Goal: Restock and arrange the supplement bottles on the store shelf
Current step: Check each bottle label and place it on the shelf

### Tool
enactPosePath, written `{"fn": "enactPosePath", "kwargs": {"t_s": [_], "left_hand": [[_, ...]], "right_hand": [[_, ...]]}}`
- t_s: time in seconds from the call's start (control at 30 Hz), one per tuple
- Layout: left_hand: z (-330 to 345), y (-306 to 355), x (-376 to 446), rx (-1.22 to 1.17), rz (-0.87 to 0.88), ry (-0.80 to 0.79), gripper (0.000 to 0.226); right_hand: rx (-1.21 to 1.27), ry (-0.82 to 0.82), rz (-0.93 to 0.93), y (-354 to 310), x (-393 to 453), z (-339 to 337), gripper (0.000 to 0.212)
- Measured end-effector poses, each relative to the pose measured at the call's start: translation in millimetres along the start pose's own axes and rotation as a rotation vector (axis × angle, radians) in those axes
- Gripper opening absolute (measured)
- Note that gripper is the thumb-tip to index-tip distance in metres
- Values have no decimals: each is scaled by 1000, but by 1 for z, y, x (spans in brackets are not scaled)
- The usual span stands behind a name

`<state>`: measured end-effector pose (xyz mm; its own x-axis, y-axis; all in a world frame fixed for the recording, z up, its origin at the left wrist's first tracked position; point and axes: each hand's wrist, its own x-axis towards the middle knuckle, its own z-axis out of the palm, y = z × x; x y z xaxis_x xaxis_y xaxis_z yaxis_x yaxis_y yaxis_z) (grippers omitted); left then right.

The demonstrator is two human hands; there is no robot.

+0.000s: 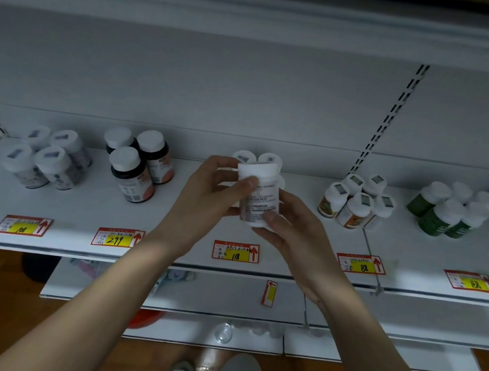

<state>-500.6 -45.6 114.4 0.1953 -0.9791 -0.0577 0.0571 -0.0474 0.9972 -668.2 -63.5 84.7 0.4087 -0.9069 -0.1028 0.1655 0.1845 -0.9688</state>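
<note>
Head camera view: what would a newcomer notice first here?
First, the white bottle at the centre, held above the shelf by the left hand and the right hand. Next, the red and yellow price tags along the shelf's front edge, and the green bottles grouped at the right.

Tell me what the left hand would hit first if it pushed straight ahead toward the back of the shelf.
Probably the white-capped bottles standing behind the white bottle that the left hand holds together with the right hand; depth is unclear.
</note>
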Motion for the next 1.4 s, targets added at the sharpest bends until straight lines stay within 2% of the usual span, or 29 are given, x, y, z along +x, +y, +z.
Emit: {"fn": "enactPosePath", "kwargs": {"t_s": [0.1,0.2,0.27,0.37,0.43,0.53,0.7,0.93,1.13,1.27,1.4], "left_hand": [[4,2,-1,70,21,8,37],[5,3,-1,115,35,14,42],[4,4,-1,100,34,4,41],[2,4,0,38,26,-4,32],[1,4,0,-18,13,-2,29],[0,4,1,-59,-7,5,29],[1,3,2,64,-11,-34,33],[2,4,0,137,13,-29,32],[-1,3,-3,-6,-15,-24,31],[0,1,-6,-53,-24,-30,28],[0,-2,-7,-50,-44,-41,23]], "right_hand": [[-202,72,-73,0,0,1,39],[-248,91,-101,0,-1,1,46],[-251,77,-98,1,-1,-1,42],[-58,3,-21,0,-1,-3,34],[69,-36,34,-1,-2,-5,41],[82,-39,23,0,-3,-7,49],[-110,33,-15,3,-2,-6,34],[-373,59,-73,5,-3,-3,36],[9,17,15,4,-6,-6,32],[70,11,23,2,-8,-7,34],[18,47,8,2,-10,-7,33]]}}
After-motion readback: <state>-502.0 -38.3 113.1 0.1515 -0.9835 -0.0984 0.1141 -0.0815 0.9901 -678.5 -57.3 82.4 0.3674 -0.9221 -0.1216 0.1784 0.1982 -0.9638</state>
